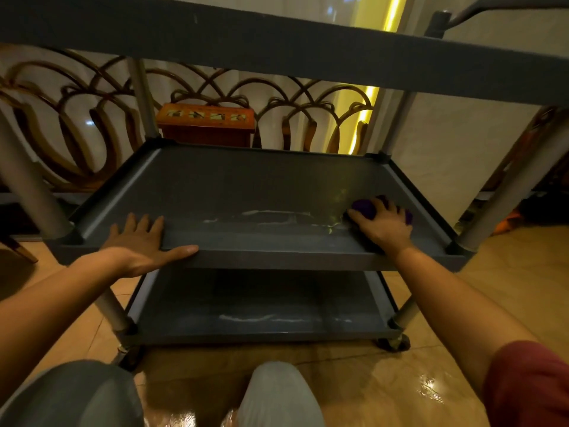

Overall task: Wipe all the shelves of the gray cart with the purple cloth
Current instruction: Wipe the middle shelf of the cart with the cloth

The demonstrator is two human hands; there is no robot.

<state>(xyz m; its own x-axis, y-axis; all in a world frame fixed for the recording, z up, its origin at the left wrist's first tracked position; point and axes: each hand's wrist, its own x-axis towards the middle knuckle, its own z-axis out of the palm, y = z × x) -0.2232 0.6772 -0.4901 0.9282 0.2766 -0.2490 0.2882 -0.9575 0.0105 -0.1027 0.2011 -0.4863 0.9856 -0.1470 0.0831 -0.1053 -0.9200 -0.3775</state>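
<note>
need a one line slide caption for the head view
Right hand presses the crumpled purple cloth on the gray plastic cart's middle shelf while the left hand braces its front edge.

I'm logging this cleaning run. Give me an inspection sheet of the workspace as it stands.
Surface: middle shelf of the gray cart shows whitish streaks near its front.
Job's things: purple cloth on the middle shelf's right side; bottom shelf also streaked.
Clutter: nothing seen on the shelves.
Hands: right hand presses the cloth; left hand lies flat, open, on the shelf's front rim.
Cables: nothing seen.
Surroundings: orange box, ornate railing, glossy tiled floor.
</note>
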